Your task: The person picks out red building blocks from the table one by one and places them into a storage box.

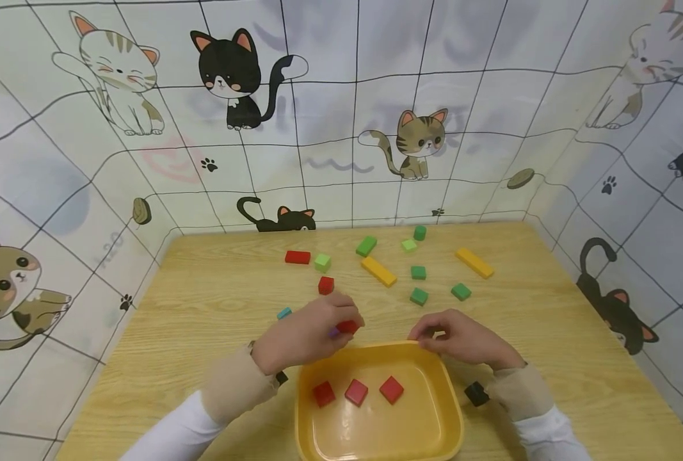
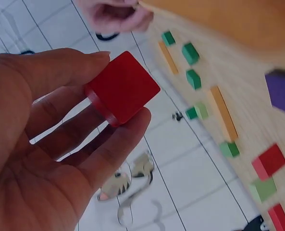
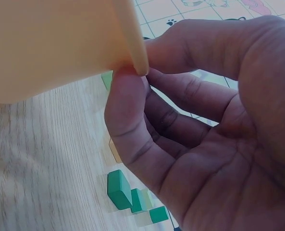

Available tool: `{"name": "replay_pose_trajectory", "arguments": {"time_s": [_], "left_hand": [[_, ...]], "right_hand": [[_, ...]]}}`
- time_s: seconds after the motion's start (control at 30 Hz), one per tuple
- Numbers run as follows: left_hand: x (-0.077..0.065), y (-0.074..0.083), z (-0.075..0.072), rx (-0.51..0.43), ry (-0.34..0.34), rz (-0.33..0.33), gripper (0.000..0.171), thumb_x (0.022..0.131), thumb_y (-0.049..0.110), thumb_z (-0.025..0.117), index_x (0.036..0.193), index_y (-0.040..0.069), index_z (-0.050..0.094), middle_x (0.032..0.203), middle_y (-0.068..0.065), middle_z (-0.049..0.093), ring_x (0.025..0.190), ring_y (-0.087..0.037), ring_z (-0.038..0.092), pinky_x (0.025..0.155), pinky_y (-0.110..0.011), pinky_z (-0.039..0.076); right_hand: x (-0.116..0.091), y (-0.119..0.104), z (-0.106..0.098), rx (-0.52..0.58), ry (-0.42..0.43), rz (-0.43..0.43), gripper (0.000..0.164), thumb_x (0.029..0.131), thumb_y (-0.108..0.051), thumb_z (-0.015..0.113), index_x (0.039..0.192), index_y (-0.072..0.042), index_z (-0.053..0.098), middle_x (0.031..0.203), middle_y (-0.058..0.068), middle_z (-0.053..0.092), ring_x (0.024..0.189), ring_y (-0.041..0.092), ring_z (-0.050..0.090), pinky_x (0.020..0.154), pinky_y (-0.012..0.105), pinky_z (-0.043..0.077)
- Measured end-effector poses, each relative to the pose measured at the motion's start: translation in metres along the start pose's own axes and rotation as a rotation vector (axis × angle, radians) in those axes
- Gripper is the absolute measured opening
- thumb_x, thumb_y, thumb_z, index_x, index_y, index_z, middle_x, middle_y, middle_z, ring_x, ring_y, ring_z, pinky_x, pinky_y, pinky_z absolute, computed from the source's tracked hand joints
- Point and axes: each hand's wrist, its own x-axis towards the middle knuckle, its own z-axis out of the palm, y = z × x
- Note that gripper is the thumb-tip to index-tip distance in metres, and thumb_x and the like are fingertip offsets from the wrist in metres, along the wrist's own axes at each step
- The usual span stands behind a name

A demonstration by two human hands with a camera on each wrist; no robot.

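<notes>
My left hand (image 1: 309, 333) pinches a red block (image 2: 125, 89) between thumb and fingers, above the far left rim of a yellow plastic tray (image 1: 387, 438). Inside the tray lie three red blocks: one at left (image 1: 323, 394), one in the middle (image 1: 356, 392) and one at right (image 1: 391, 389). My right hand (image 1: 462, 336) grips the tray's far rim near its right corner, with thumb and index finger on either side of the edge in the right wrist view. A purple block (image 2: 281, 90) sits on the table, mostly hidden behind my left hand in the head view.
Farther back on the wooden table (image 1: 203, 288) lie a red cube (image 1: 326, 285), a red bar (image 1: 297, 257), two yellow bars, left (image 1: 378, 271) and right (image 1: 475, 262), and several green blocks. A small blue block (image 1: 284, 313) is beyond my left wrist. Cat-patterned sheeting (image 1: 329, 134) encloses the table.
</notes>
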Motion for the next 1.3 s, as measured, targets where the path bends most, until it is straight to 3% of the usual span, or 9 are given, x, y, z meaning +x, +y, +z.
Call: {"name": "replay_pose_trajectory", "arguments": {"time_s": [0.37,0.77,1.0,1.3], "left_hand": [[0.012,0.029,0.019,0.027,-0.163,0.015,0.018,0.090,0.016,0.072,0.107,0.016,0.073,0.099,0.008,0.061,0.091,-0.006,0.050,0.079,-0.009,0.044],[0.031,0.055,0.049,0.098,-0.314,0.208,0.014,0.091,0.011,0.069,0.104,0.016,0.073,0.089,0.011,0.058,0.084,-0.002,0.049,0.073,-0.006,0.039],[0.046,0.069,0.068,0.156,-0.415,0.353,0.019,0.091,0.012,0.067,0.108,0.015,0.074,0.096,0.009,0.062,0.091,-0.002,0.056,0.083,-0.007,0.040],[0.054,0.078,0.093,0.181,-0.515,0.410,0.016,0.088,0.016,0.071,0.103,0.021,0.074,0.089,0.012,0.057,0.081,0.000,0.051,0.074,-0.007,0.038]], "right_hand": [[0.000,-0.001,0.000,0.000,0.001,0.024,0.016,0.097,-0.019,0.062,0.108,-0.011,0.072,0.103,0.003,0.071,0.092,0.015,0.061,0.080,0.031,0.054],[-0.002,-0.005,0.001,-0.022,0.011,0.005,0.014,0.097,-0.017,0.063,0.106,-0.013,0.072,0.101,-0.001,0.071,0.092,0.014,0.061,0.079,0.031,0.053],[-0.003,-0.002,0.000,-0.037,0.017,0.000,0.016,0.098,-0.019,0.062,0.108,-0.012,0.073,0.104,0.000,0.071,0.092,0.014,0.062,0.077,0.030,0.053],[-0.002,-0.003,0.000,-0.035,0.011,-0.007,0.016,0.098,-0.020,0.062,0.108,-0.012,0.073,0.103,0.000,0.071,0.094,0.015,0.062,0.080,0.030,0.052]]}}
